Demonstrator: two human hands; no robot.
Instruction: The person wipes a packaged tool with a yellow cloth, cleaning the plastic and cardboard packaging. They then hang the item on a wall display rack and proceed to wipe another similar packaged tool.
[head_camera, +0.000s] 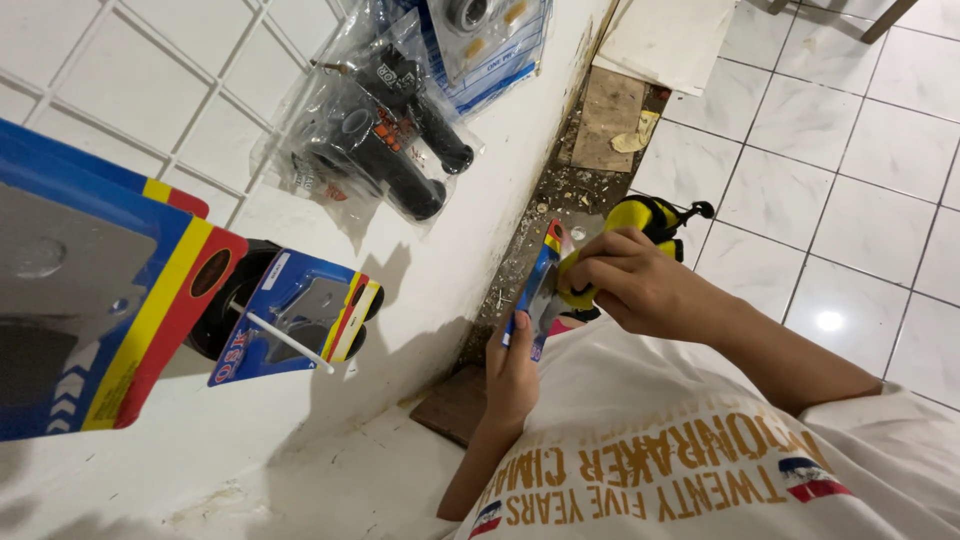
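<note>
Left hand (515, 365) grips blue carded package (541, 290) upright from 6 o'clock; right hand (630, 285) presses yellow cloth (578, 280) from 3 o'clock—best wiped with the card steadied.

this looks like a small parts shop, seemingly for motorbike or bicycle spares. a white wire display grid (150, 90) fixed to the white wall carries goods on pegs: black rubber handlebar grips in clear plastic bags (385, 130), and blue, red and yellow blister cards (300, 315) hung on a white hook (290, 342). the floor is glossy white tile (850, 150), with rubble and scrap board along a rough wall edge (585, 150).
</note>
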